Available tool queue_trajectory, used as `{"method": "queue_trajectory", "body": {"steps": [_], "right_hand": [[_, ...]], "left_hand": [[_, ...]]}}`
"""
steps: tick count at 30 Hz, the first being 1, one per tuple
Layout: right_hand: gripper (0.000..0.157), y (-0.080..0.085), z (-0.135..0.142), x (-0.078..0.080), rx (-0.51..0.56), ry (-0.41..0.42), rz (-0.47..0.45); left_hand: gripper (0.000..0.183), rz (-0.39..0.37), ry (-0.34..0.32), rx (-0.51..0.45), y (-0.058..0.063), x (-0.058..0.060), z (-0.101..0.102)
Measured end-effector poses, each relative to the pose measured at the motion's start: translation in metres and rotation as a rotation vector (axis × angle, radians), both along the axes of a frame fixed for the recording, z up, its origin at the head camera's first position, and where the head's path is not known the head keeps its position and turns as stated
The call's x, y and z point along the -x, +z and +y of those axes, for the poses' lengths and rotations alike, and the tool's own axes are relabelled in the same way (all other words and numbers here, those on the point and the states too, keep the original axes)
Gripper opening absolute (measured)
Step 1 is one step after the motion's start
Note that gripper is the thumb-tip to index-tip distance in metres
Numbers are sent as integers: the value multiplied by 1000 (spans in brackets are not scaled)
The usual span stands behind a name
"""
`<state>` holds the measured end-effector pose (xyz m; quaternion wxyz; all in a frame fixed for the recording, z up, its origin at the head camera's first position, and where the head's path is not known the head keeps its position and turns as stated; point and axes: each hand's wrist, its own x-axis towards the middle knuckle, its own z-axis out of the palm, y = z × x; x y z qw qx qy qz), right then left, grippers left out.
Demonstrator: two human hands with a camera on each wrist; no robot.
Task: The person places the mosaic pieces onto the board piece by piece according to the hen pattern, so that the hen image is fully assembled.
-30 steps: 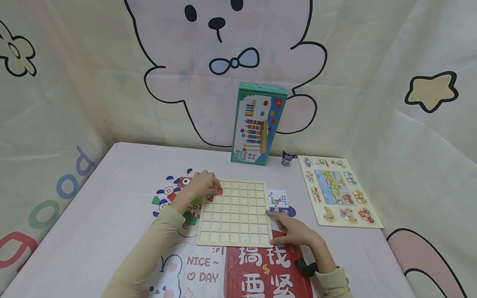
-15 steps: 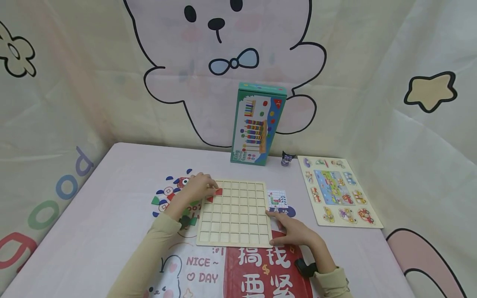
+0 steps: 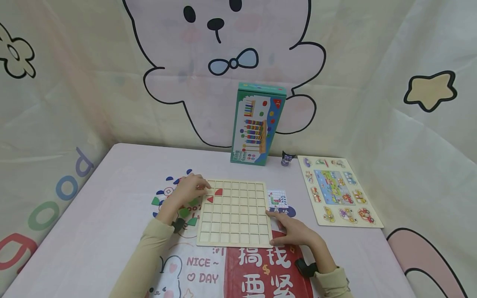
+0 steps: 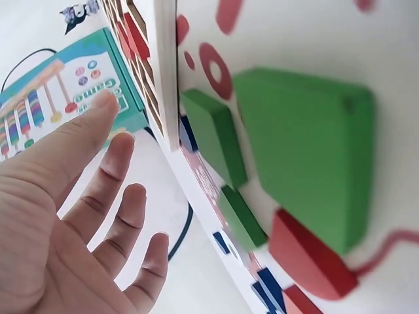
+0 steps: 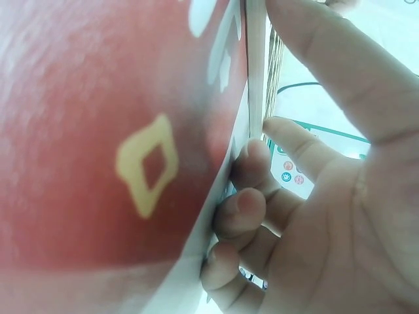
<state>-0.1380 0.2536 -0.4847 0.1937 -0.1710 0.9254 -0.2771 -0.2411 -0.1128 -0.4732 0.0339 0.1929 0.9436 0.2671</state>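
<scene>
A pale wooden grid board (image 3: 238, 221) lies on the table in the head view. Two red pieces sit in its upper left cells: a rounded piece (image 3: 219, 191) and a small triangle (image 3: 210, 199). Over the board's upper left corner hovers my left hand (image 3: 191, 188), its fingers loosely spread and nothing between them, as the left wrist view confirms. My right hand (image 3: 294, 229) rests at the board's right side, thumb by the near corner and index fingertip against the edge. In the left wrist view, a large green block (image 4: 301, 150) and a red block (image 4: 308, 252) appear close by.
Loose blue, red and green pieces, including a green piece (image 3: 192, 221), lie left of the board. A pattern card (image 3: 278, 198) is at its right. Farther back stand a green game box (image 3: 258, 124) and a small figurine (image 3: 286, 158). A picture puzzle board (image 3: 340, 192) lies far right.
My left hand has let go of the rounded red piece and drawn back to the left, leaving it in its cell. The right hand has stayed in place.
</scene>
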Motion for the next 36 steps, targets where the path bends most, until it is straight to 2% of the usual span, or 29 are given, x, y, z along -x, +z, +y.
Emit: {"method": "queue_trajectory", "body": {"steps": [5, 10, 16, 23, 27, 36], "right_hand": [[88, 0, 0, 0, 4, 0, -6], [88, 0, 1, -1, 7, -2, -7], [88, -1, 1, -1, 7, 1, -2], [87, -1, 1, -1, 8, 0, -5], [87, -1, 1, -1, 9, -1, -10], [87, -1, 1, 0, 21, 1, -6]], "left_hand": [[15, 37, 5, -3, -4, 1, -12], [17, 35, 18, -2, -5, 3, -24], [21, 35, 70, 12, -4, 3, -38], [19, 79, 101, 60, -6, 8, -52], [23, 80, 118, 87, -8, 13, -58], [27, 57, 102, 126, -10, 21, -61]]}}
